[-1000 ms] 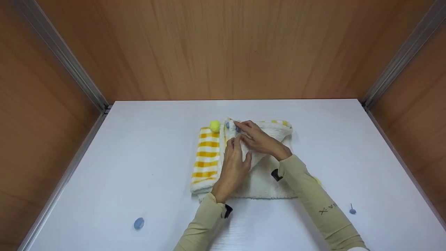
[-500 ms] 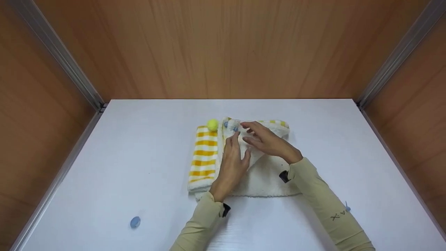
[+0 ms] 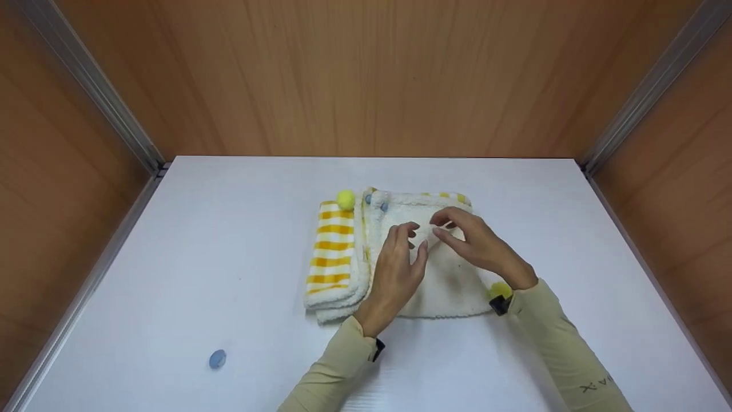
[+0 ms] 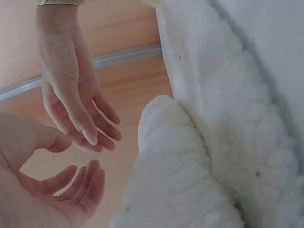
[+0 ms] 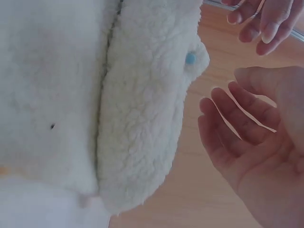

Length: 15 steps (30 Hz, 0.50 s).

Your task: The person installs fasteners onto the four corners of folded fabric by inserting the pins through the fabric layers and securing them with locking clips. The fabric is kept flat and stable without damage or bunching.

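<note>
A folded cloth [image 3: 329, 257] lies on the white table, fleecy white on one side and yellow-and-white striped on the other. My left hand [image 3: 394, 274] hovers over its middle, fingers bent loosely around nothing. To the right, my right hand [image 3: 485, 245] faces it with fingers relaxed and also holds nothing; the wrist views show both hands apart from the fabric. Two small blue round heads [image 3: 384, 206] sit on the cloth's upper left part, and one blue head [image 5: 190, 58] shows on the fleece in the right wrist view.
Yellow pompoms sit at the cloth's top left [image 3: 345, 199] and right side, the right pompom [image 3: 500, 289] partly behind my wrist. A loose blue round piece [image 3: 217, 359] lies on the table at front left. Wooden panels [image 3: 366, 74] enclose the table.
My right hand has drawn away from the blue heads, right and toward me, uncovering them. My left hand has shifted slightly right and down. My right arm now hides the blue-headed pin at the right.
</note>
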Each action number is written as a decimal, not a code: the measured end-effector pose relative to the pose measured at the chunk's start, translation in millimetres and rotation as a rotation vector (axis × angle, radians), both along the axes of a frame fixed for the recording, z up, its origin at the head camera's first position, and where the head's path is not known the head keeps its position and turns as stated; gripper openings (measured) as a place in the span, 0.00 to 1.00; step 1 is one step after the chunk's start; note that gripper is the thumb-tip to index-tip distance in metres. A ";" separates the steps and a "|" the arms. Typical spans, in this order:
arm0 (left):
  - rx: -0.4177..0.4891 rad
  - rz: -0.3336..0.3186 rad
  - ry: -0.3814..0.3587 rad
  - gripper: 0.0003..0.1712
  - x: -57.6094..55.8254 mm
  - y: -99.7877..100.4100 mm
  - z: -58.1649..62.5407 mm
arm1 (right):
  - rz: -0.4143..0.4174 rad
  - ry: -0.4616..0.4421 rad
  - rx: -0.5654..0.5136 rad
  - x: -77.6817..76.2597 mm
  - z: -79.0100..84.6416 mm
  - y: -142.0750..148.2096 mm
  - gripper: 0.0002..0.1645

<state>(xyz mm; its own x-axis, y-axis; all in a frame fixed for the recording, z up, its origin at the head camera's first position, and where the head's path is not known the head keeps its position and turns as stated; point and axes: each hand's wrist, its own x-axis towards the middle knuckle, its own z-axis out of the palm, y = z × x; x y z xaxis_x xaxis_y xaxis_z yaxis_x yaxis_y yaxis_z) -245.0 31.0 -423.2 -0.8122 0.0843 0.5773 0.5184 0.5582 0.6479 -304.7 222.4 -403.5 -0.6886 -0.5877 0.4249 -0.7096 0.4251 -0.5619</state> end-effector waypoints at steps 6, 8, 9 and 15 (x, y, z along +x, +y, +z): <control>-0.049 -0.030 0.002 0.11 7.3 13.2 -7.3 | -0.082 0.041 0.001 24.0 -2.8 27.4 0.08; -0.077 -0.047 0.020 0.09 9.8 17.9 -11.5 | -0.106 0.049 0.010 32.1 -4.3 37.0 0.08; -0.090 -0.061 0.035 0.09 11.1 20.2 -14.1 | -0.118 0.055 0.015 36.1 -4.9 41.7 0.08; -0.200 -0.164 0.110 0.10 20.7 33.8 -32.4 | -0.184 0.089 0.035 58.9 -7.2 65.9 0.11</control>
<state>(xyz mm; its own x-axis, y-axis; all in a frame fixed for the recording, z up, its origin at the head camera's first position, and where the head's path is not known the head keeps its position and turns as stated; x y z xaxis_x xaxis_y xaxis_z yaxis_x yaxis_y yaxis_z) -224.3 64.8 -455.6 -0.7117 0.3308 0.6197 0.6735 0.5719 0.4683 -245.8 288.3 -410.8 -0.7462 -0.4713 0.4701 -0.6644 0.5704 -0.4828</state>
